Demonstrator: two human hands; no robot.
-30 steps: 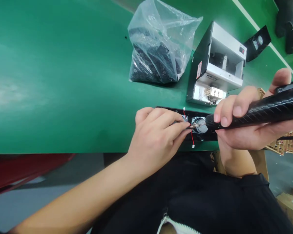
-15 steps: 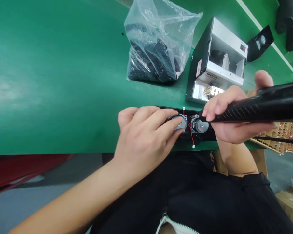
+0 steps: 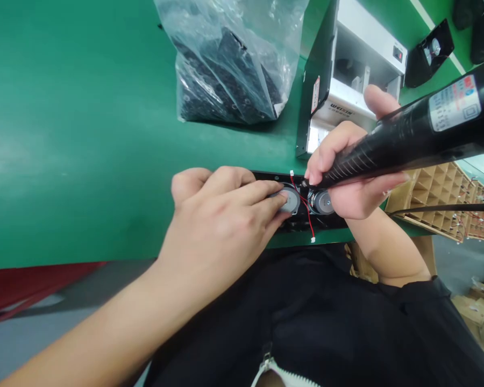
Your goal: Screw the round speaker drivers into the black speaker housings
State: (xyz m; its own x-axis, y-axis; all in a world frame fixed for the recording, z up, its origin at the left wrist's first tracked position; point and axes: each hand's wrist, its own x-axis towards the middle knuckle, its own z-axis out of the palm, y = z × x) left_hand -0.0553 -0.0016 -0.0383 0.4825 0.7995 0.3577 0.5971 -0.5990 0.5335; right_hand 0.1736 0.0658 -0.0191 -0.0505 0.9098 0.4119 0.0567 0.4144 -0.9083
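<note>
My left hand [image 3: 229,212] rests over the left end of a long black housing [image 3: 266,176], its fingertips gripping a round silver speaker [image 3: 290,201] that sits in it. In my right hand [image 3: 349,166] is a black electric screwdriver [image 3: 391,142], fingers wrapped round its body. The screwdriver slants down to the left, and its tip is at the housing's far side, between the two speakers. A second speaker [image 3: 322,202] is partly hidden by my right hand. A red wire [image 3: 310,223] with white plugs crosses between the speakers. Whether the tip touches a screw cannot be made out.
Behind the housing, a clear plastic bag [image 3: 234,80] of black parts lies on the green table [image 3: 84,134]. To its right stands a silver and black machine [image 3: 347,80]. Partitioned cardboard trays [image 3: 439,199] hold wired parts at the right, with a black cable [image 3: 439,208] across them.
The screwdriver's tip has moved left, from above the right speaker to the gap between the speakers, and its body now tilts up more. My left hand keeps its hold. The whole view has shifted.
</note>
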